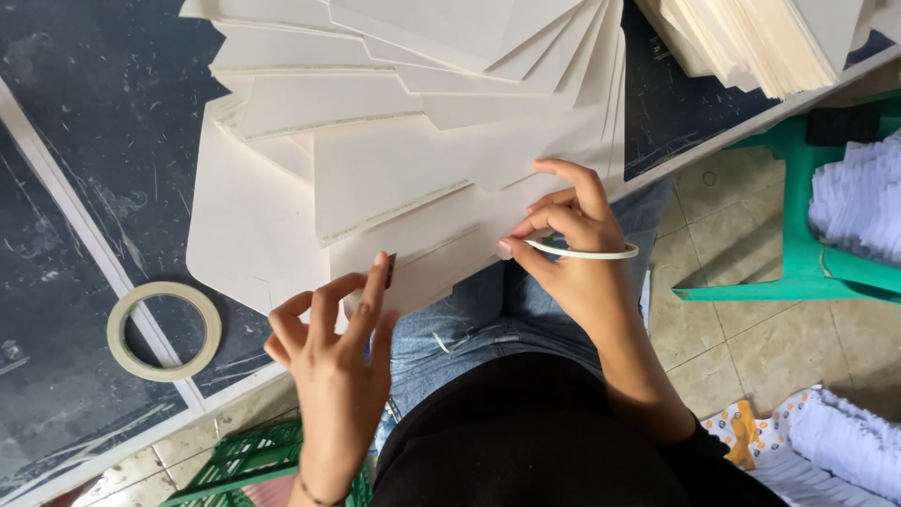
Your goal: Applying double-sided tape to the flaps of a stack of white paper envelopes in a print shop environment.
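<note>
A: Head view, quick. What's the left hand point(328, 352) doing?

B: Fingers curled, index tip pressed down on the near edge of the cream card sheets point(394, 178), right by a small dark tab point(390, 267) sticking up there. Can't tell if it's pinching the tab or just touching it. Palm hangs off the table edge, over the lap.

A: And the right hand point(572, 253)?

B: Thumb & forefinger pinched on a thin white strip point(587, 252), which loops out past the knuckles. Other fingers arched, tips resting on the same fanned sheets.

A: Where do the sheets sit?

B: Fanned across the dark tabletop point(103, 113), near edge overhanging toward the person's knees. Tape roll point(164, 330) lies flat on the table, left of the left hand, apart from the stack. 2nd stack of cream sheets point(751, 42) top right, well apart. Green plastic stool point(802, 235) w/ white folded stuff to the right, green crate point(249, 460) by the floor.

A: Risks?

B: My guess: the fan is loose & overhangs, so a sideways push from either hand could slide the top sheets off onto the lap or floor. The strip looks limp; if it's adhesive, it may curl back & stick to itself or the fingers. Also a fingertip pressing only one corner might let the sheet pivot, so edges go out of line.
</note>
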